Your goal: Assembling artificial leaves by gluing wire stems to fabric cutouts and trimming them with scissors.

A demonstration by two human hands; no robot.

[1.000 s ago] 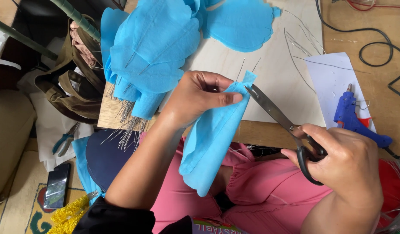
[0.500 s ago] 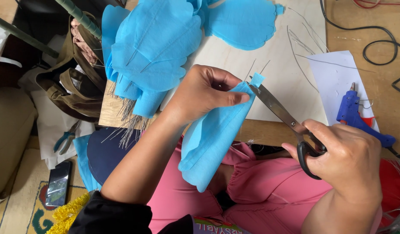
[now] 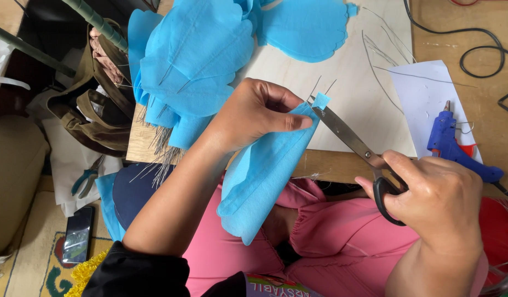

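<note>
My left hand [image 3: 254, 114] pinches the top of a folded piece of light blue fabric [image 3: 262, 176] that hangs down over my pink lap. My right hand [image 3: 435, 206] grips the black handles of metal scissors [image 3: 356, 146]. The blades point up and left, and their tip meets the upper corner of the fabric, right beside my left fingertips. The blades look nearly closed on the fabric edge.
A pile of blue scalloped fabric petals [image 3: 204, 60] with thin wires lies on a pale wooden board [image 3: 353, 99]. A blue glue gun [image 3: 455, 148] rests on white paper [image 3: 424, 96] at right. Black cable [image 3: 479, 52], brown bag [image 3: 94, 104], pliers [image 3: 86, 179] and phone [image 3: 78, 234] lie around.
The scissors' tip has moved up to the fabric's top corner and the blades have closed on it. My left hand keeps its pinch on the fabric.
</note>
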